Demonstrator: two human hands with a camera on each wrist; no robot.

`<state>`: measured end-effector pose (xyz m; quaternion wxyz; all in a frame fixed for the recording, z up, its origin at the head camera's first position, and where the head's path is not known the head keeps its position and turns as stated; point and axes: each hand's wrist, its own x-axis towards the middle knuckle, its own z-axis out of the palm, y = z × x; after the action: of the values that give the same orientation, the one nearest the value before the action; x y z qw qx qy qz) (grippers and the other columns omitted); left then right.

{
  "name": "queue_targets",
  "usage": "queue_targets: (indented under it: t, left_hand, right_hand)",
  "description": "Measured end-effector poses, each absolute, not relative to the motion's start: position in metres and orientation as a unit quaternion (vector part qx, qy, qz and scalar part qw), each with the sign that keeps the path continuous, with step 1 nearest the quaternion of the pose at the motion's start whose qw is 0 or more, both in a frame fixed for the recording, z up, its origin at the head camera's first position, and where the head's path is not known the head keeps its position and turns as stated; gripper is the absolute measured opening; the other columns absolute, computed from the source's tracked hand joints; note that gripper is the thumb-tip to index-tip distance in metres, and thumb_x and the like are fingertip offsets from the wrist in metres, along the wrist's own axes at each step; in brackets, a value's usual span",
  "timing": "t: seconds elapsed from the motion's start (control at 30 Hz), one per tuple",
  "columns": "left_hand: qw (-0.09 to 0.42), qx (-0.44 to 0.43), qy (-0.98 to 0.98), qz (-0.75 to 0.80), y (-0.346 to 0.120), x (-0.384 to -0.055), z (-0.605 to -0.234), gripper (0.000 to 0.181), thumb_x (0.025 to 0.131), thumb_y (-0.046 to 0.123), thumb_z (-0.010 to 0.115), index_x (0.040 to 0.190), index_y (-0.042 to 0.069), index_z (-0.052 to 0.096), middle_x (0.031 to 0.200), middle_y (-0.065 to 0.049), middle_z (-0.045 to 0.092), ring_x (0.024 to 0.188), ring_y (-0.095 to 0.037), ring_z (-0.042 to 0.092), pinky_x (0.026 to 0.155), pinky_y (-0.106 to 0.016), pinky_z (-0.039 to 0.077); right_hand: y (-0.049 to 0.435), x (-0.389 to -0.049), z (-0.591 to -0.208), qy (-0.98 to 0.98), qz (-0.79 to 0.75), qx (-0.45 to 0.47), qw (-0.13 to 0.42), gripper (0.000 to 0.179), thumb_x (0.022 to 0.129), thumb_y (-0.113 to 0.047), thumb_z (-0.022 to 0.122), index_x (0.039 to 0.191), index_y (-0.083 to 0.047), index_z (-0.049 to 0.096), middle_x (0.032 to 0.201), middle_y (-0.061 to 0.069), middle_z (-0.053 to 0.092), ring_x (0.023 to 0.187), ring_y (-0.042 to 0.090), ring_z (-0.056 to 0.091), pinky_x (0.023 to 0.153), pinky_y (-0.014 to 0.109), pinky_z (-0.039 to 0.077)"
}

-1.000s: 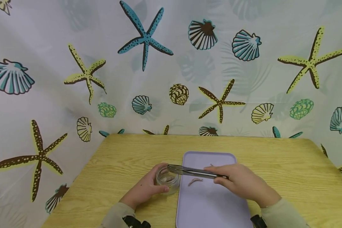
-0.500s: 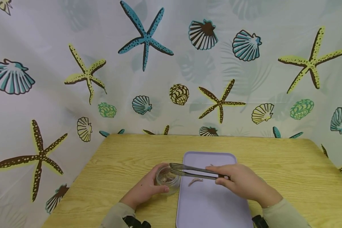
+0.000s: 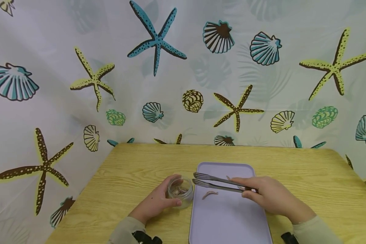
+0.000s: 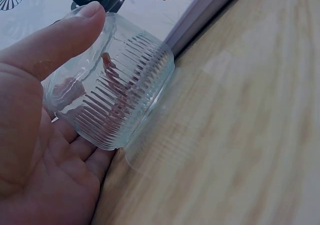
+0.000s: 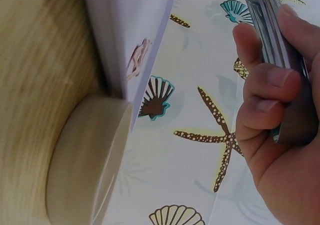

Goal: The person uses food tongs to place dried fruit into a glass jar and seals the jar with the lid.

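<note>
My left hand [image 3: 155,200] is wrapped around a clear glass jar [image 3: 187,202] on the table, left of the lilac tray [image 3: 228,220]. Small brownish strips [image 4: 117,87] lie inside the jar, seen through its ribbed wall in the left wrist view. My right hand [image 3: 271,198] grips metal tongs [image 3: 218,186] by the handle end, over the tray. Their two slotted tips stand apart beside the jar's rim, with nothing between them. One thin curved brownish strip [image 3: 209,194] rests on the tray below the tongs; what kind of food or material it is I cannot tell.
A pale, round-walled container [image 5: 82,155] stands on the table beside the tray in the right wrist view; my right hand hides it from the head view. More brownish strips [image 5: 139,57] lie on the tray's far part. A shell-patterned curtain [image 3: 170,78] hangs behind the table.
The tongs' tips, together above the jar a second ago, have spread apart. My right hand has drawn them rightward off the jar and over the tray. The left hand stays put.
</note>
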<state>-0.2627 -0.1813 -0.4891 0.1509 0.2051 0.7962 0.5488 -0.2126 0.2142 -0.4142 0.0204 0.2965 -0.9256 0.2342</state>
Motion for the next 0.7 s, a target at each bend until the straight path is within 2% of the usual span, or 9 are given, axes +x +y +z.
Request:
queue_targets:
  t: [0.1,0.3,0.5,0.7]
  left_hand:
    - [0.149,0.206,0.797,0.549,-0.182,-0.263,-0.489,0.082,0.089,0.030,0.081,0.156,0.021,0.033,0.155,-0.004,0.044,0.145,-0.023,0.036,0.118,-0.049,0.024]
    - [0.150,0.209,0.792,0.553,-0.182,-0.262,-0.489,0.082,0.090,0.030,0.080,0.156,0.020,0.032,0.156,-0.005,0.043,0.145,-0.023,0.035,0.119,-0.049,0.023]
    - [0.148,0.205,0.794,0.552,-0.181,-0.262,-0.489,0.083,0.088,0.031,0.081,0.156,0.021,0.033,0.155,-0.005,0.043,0.145,-0.024,0.035,0.119,-0.049,0.023]
    - [0.153,0.205,0.790,0.558,-0.182,-0.263,-0.490,0.085,0.088,0.031,0.081,0.157,0.019,0.032,0.156,-0.005,0.042,0.145,-0.024,0.035,0.118,-0.048,0.023]
  right_hand:
    - [0.220,-0.212,-0.416,-0.928,0.233,0.289,0.018,0.046,0.100,-0.046,0.061,0.145,-0.040,0.056,0.113,-0.019,0.068,0.089,0.002,0.057,0.075,0.030,0.047]
    - [0.230,-0.211,-0.418,-0.931,0.227,0.285,0.021,0.044,0.100,-0.043,0.062,0.143,-0.035,0.060,0.130,-0.007,0.066,0.096,0.003,0.058,0.075,0.030,0.047]
    - [0.238,-0.210,-0.421,-0.932,0.223,0.286,0.022,0.046,0.099,-0.030,0.067,0.144,-0.035,0.059,0.131,-0.004,0.066,0.091,0.003,0.057,0.074,0.029,0.047]
    - [0.245,-0.211,-0.423,-0.937,0.220,0.273,0.000,0.043,0.099,-0.032,0.066,0.142,-0.034,0.061,0.127,-0.001,0.068,0.082,0.007,0.054,0.070,0.028,0.043]
